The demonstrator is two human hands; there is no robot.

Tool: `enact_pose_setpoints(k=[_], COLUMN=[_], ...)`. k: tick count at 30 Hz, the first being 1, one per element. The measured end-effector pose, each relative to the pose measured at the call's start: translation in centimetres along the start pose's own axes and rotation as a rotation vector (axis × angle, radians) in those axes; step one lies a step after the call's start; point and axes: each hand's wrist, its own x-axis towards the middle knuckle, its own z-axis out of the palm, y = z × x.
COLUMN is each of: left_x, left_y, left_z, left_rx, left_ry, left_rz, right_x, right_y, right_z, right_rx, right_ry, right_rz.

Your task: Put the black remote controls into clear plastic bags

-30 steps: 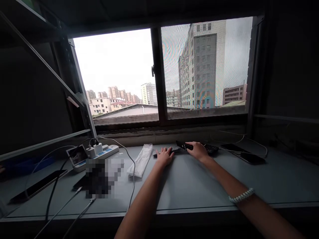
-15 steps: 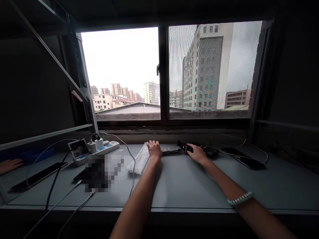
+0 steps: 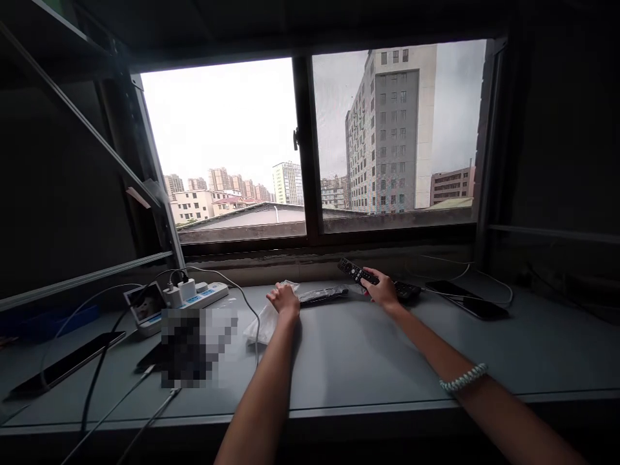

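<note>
My right hand (image 3: 382, 290) grips a black remote control (image 3: 356, 270) with light buttons, tilted up off the desk with its far end to the left. My left hand (image 3: 283, 299) has its fingers curled on a crumpled white plastic bag (image 3: 261, 328), partly hiding it. Between the hands lies a long dark item in clear wrapping (image 3: 323, 295); its kind is hard to make out. Just beyond my right hand, more black button-covered items (image 3: 407, 292) lie on the desk, partly hidden by the hand.
On the left stand a white power strip (image 3: 208, 295) with plugs and a small screen (image 3: 145, 302). Cables cross the desk (image 3: 353, 361). A dark phone (image 3: 467, 299) lies at right, another flat dark device (image 3: 68, 365) at far left. A window (image 3: 301, 148) is behind.
My right hand has raised the remote control slightly. My left hand's fingers have curled in on the plastic bag, which is more bunched up. The view has shifted a little to the right.
</note>
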Motion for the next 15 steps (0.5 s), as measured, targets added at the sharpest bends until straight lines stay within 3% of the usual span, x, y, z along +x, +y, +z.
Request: enact_pose_setpoints(k=[4, 6, 8, 11, 13, 15], left_x=[-0.1, -0.4, -1.0, -2.0, -2.5, -2.7], left_y=[1.3, 2.4, 3.4, 4.3, 4.7, 4.8], left_z=[-1.3, -2.0, -2.3, -2.0, -1.5, -1.0], left_rx=[-0.107, -0.172, -0.215, -0.226, -0.221, -0.216], left_ry=[0.300, 0.360, 0.326, 0.182, 0.094, 0.047], left_rz=[0.136, 0.261, 0.433, 0.703, 0.790, 0.798], right_x=[0.3, 0.4, 0.6, 0.7, 0.7, 0.7], right_y=[0.0, -0.1, -0.3, -0.6, -0.6, -0.6], right_z=[-0.5, -0.8, -1.0, -1.1, -1.0, -1.0], right_rx=[0.158, 0.221, 0.275, 0.374, 0.373, 0.253], right_ry=[0.012, 0.024, 0.048, 0.071, 0.077, 0.098], right_rz=[0.132, 0.178, 0.211, 0.211, 0.105, -0.095])
